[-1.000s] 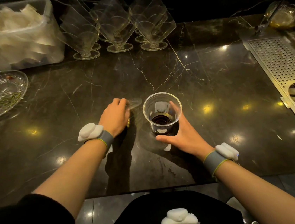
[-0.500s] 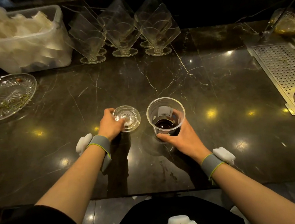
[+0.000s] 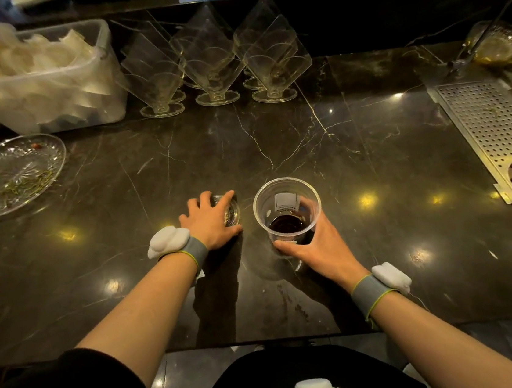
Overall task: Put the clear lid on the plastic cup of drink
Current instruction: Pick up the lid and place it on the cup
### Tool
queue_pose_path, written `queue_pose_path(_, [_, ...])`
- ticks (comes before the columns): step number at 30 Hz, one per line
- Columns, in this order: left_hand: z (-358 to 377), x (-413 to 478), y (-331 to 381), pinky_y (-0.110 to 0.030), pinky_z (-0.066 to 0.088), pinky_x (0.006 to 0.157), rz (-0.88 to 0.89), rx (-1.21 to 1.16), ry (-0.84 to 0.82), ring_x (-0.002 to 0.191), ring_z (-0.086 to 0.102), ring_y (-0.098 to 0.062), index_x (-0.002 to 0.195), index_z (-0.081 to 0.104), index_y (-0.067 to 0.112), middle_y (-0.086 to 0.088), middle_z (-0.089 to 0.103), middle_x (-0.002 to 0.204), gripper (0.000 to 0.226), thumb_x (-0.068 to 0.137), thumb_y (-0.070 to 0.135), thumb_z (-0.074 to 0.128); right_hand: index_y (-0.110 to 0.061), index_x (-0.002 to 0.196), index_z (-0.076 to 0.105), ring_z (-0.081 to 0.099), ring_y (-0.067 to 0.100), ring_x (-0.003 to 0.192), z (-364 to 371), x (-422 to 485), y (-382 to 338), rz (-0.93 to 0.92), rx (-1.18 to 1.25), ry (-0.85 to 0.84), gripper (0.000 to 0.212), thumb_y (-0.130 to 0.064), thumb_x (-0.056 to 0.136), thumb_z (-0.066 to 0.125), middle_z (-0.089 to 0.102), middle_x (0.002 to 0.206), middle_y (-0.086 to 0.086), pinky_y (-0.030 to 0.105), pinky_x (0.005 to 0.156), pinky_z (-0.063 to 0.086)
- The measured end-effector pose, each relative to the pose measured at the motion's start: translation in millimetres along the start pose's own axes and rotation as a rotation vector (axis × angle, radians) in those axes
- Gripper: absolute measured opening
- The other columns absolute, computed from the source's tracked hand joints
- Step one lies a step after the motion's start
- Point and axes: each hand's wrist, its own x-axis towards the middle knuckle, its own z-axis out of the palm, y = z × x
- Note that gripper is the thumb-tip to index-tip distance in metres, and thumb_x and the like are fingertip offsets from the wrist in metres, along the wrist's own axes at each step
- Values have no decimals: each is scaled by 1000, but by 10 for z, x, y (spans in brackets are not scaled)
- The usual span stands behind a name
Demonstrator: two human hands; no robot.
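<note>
Cup [image 3: 287, 212] gripped by right hand [image 3: 319, 247], uncapped; lid [image 3: 230, 213] covered by left hand [image 3: 208, 221], fingers spread, centre frame, not yet fitted.

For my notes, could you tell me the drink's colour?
Dark reddish-brown drink in the clear plastic cup, head view.

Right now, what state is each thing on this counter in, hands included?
plastic cup: upright, uncovered, a little dark drink at the bottom.
clear lid: on the counter left of the cup, under the left hand.
left hand: fingers spread over the lid.
right hand: wrapped around the cup.
glass plate: a few green sprigs on it.
plastic bin: open, full of pale pieces.
clear stands: upright, in a row.
</note>
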Motion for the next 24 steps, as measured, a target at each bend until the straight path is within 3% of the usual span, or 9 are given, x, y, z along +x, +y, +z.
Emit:
queue_pose_path(2, [-50,-17,11,-57,32,104,8,5,4,133,23,-39,144,22,40,-12,26,147,80,77,52,64,-22,145,32,44,6,130,10,-15,10,-2,-2,-4,95,-35,67,85,47,142,-7,18,105,33])
queue_pose_path(4, [-125,-39,53,-57,32,104,19,-63,-16,130,25,-39,143,26,40,-13,29,142,79,76,52,65,-23,143,33,45,6,129,11,-33,3,-11,5,-6,93,-33,67,86,48,142,-6,18,104,33])
queue_pose_path(8, [-417,-140,197,-51,29,109,107,-289,-15,130,27,-39,143,28,41,-15,30,141,76,77,55,64,-30,136,37,48,0,125,61,-73,-21,-51,19,-32,85,-29,67,86,52,132,-15,17,103,37])
queue_pose_path(11, [-623,-270,317,-45,30,107,241,-312,50,128,30,-34,140,30,45,-11,33,137,72,77,55,64,-40,129,40,51,-3,122,83,-125,-53,-80,57,-24,81,-25,65,88,54,127,-21,18,103,40])
queue_pose_path(15, [-780,-350,357,-44,30,106,311,-214,100,126,30,-33,140,31,43,-10,33,137,72,77,50,66,-26,131,47,55,1,121,92,-161,-92,-128,111,-17,78,-18,65,88,59,128,-13,21,102,43])
queue_pose_path(19, [-907,-357,324,-46,31,107,258,-277,96,130,30,-34,139,31,45,-12,32,139,70,78,50,65,-37,130,43,52,-3,122,104,-167,-104,-131,79,-46,79,-23,66,87,57,130,-15,15,102,41])
queue_pose_path(24, [-966,-637,513,-35,33,102,464,-255,33,127,30,-22,137,29,50,-3,33,137,71,75,55,64,-25,136,39,50,0,124,134,-120,-15,-78,52,-70,85,-31,65,86,55,133,-8,28,107,41])
